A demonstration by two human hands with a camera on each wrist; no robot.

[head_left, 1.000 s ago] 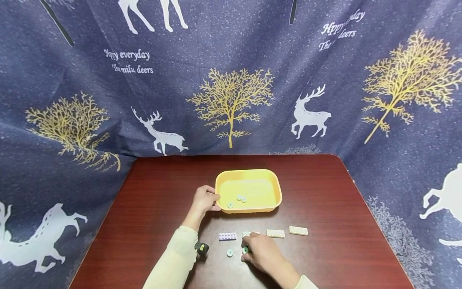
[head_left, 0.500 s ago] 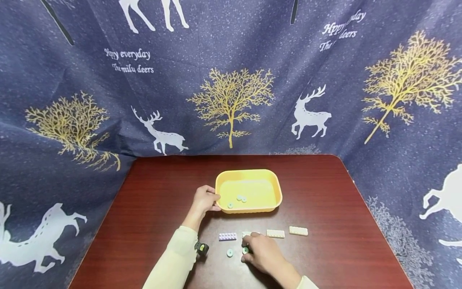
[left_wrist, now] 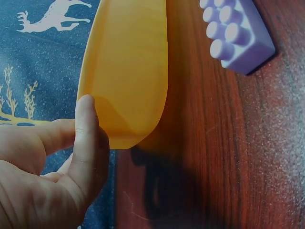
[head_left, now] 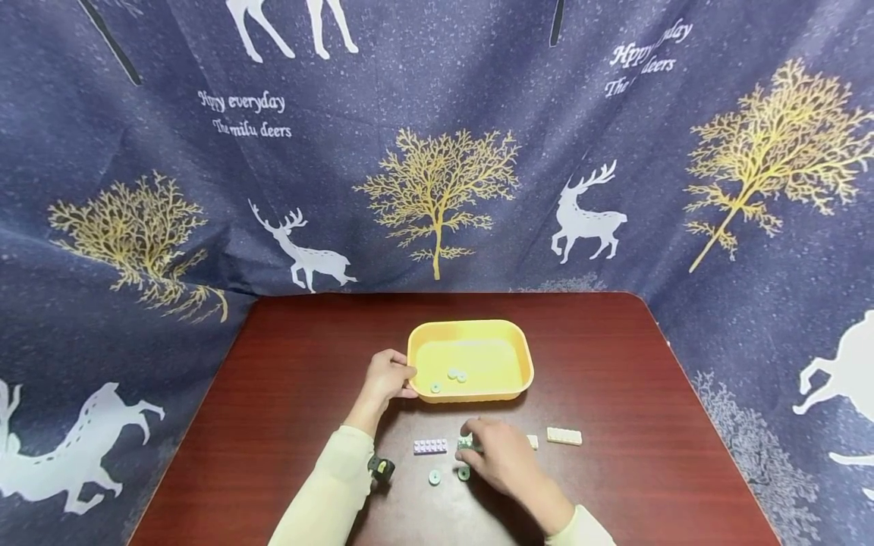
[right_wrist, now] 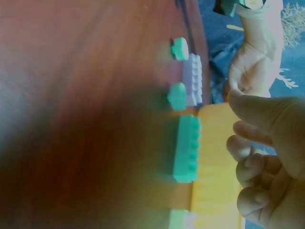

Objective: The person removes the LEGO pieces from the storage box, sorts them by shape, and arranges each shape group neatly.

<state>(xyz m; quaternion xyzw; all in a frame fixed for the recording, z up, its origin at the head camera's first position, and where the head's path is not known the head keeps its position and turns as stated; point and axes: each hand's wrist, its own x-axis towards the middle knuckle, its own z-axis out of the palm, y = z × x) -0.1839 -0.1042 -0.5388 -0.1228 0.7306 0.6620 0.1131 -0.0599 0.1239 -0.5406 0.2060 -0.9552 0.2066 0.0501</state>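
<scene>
Head view: The left hand grips the left end of the yellow bin, which stands on the table. The right hand is at the green brick, thumb and fingers apart on the near side of the bin. The purple brick lies to the left; a cream brick lies to the right. Two round green pieces lie nearer the person. Three small rings lie inside the bin.

Left wrist view: The grip is narrow, pinching the bin's end at the rim. The bin is probably light and slightly flexible; hold it by the rim.

Right wrist view: The grip is moderately parted, with nothing visible between thumb and fingers. The green brick sits studs up on the table; contact with it cannot be confirmed. It should handle as light, stiff plastic, not fragile, its smooth sides slightly slippery. Take hold across the long sides, below the studs.
</scene>
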